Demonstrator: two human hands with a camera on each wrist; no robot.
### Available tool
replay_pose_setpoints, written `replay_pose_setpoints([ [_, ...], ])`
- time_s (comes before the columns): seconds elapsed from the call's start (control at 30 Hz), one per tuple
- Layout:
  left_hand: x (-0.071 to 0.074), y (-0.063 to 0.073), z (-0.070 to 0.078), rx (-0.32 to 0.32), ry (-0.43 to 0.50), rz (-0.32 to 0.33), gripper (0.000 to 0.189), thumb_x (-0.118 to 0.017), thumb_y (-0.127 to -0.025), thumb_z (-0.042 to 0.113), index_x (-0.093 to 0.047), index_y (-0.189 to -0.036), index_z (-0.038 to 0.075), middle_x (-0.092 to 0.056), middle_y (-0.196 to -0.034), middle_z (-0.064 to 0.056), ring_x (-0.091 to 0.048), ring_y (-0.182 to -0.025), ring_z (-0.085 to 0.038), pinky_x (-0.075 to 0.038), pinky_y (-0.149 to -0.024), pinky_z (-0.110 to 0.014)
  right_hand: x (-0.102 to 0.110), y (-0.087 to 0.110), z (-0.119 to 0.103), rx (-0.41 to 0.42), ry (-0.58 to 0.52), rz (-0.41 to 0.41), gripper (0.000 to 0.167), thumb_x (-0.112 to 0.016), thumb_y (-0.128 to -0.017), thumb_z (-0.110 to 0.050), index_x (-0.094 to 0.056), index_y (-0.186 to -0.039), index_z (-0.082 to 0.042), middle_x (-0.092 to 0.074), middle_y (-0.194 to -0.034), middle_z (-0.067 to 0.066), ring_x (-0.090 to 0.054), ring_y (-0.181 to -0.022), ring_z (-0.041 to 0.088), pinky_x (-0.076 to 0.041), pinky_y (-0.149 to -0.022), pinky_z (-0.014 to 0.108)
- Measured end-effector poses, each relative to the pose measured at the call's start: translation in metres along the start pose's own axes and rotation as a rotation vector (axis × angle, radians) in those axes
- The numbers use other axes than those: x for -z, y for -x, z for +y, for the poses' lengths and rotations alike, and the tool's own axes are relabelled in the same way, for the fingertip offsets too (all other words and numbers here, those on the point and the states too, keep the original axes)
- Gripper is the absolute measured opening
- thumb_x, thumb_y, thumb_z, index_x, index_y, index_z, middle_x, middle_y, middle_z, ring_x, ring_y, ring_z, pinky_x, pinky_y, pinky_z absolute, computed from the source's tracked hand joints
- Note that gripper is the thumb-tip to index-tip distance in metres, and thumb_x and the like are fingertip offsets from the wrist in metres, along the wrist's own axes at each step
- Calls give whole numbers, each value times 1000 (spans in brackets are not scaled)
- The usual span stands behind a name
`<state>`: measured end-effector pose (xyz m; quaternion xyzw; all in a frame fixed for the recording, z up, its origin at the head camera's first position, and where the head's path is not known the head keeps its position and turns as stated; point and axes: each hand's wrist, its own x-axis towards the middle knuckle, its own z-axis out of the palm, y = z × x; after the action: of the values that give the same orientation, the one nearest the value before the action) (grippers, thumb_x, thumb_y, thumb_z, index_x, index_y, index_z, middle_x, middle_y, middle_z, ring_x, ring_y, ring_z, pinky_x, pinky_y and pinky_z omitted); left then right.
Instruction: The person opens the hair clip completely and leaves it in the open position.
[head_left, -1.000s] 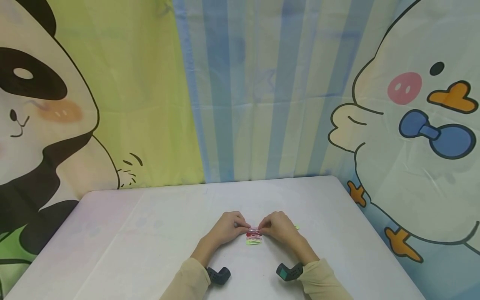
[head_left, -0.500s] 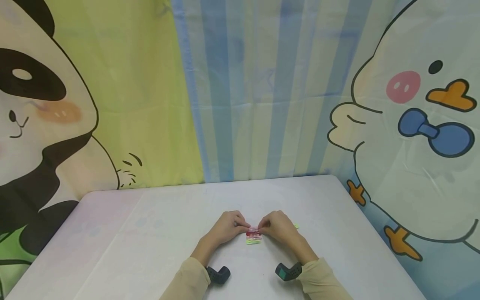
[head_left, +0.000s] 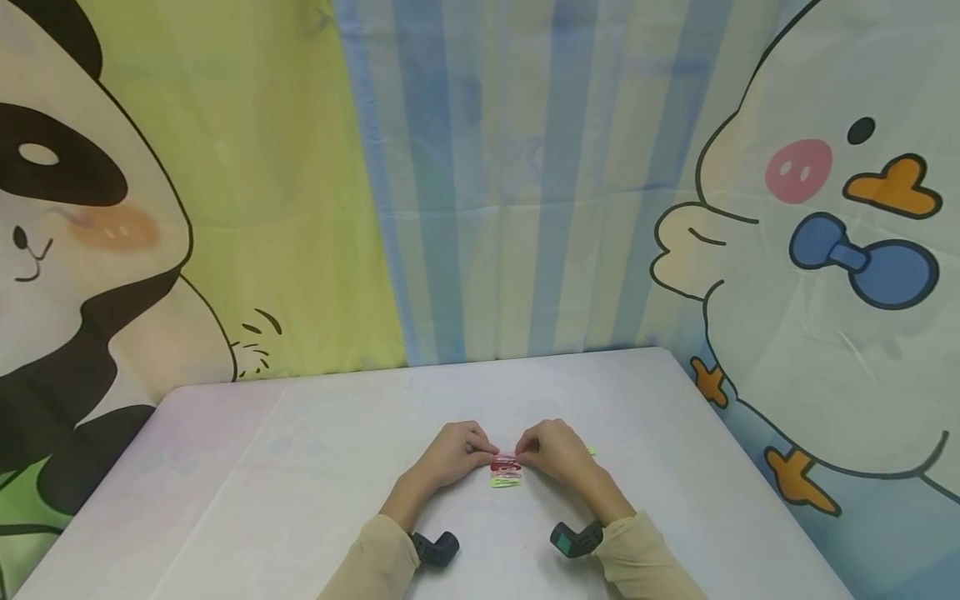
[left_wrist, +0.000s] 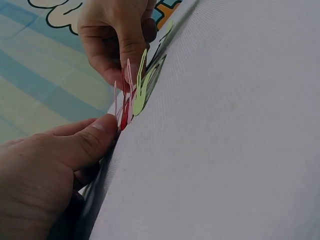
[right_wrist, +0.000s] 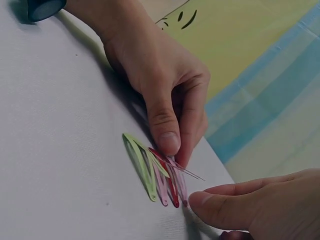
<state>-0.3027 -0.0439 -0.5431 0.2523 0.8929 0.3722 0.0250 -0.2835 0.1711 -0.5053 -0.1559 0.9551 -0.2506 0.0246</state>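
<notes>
Several snap hair clips lie side by side in a short row on the white table, their prongs sprung up: a green clip (right_wrist: 144,172) nearest the person, a pink clip (right_wrist: 160,188), a red clip (right_wrist: 173,192) and a farthest pink clip (right_wrist: 181,186). My left hand (head_left: 456,454) pinches the left end of that farthest pink clip between thumb and forefinger. Opposite it, my right hand (head_left: 558,454) has its thumb and finger at the clip's right end, seemingly pinching it. Fingertips cover both ends of this clip.
Something small and green (head_left: 592,451) lies just beyond the right hand, mostly hidden by it. The white table (head_left: 300,500) reaches back to a curtain (head_left: 487,208) printed with a panda and a duck. Dark wrist cameras sit below both hands.
Both hands stay at the clip row with almost no movement. The whole head view has shifted slightly.
</notes>
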Motion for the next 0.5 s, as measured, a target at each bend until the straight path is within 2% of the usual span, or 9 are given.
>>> replay_pose_setpoints([
  [0.23, -2, 0, -2, 15, 12, -6, 9, -71, -85, 29, -77, -92, 29, -61, -85, 20, -55, -82, -2, -45, -77, -24, 17, 2, 6, -67, -88, 3, 5, -75, -81, -22, -74, -85, -19, -67, -79, -8, -55, -67, 8, -47, -62, 26],
  [0.33, -2, 0, -2, 17, 20, 6, 7, -71, -85, 30, -76, -90, 30, -61, -84, 19, -55, -81, -2, -45, -76, -24, 25, 2, 9, -122, -100, 17, 6, -75, -81, -22, -74, -86, -21, -67, -80, -7, -56, -68, 9, -47, -62, 25],
  [0.5, -2, -1, -3, 9, 28, 25, 9, -70, -86, 30, -76, -92, 29, -62, -85, 19, -55, -79, -3, -45, -74, -23, 36, 3, 16, -171, -68, 71, 6, -75, -81, -21, -73, -87, -20, -68, -83, -6, -57, -74, 11, -47, -62, 25],
])
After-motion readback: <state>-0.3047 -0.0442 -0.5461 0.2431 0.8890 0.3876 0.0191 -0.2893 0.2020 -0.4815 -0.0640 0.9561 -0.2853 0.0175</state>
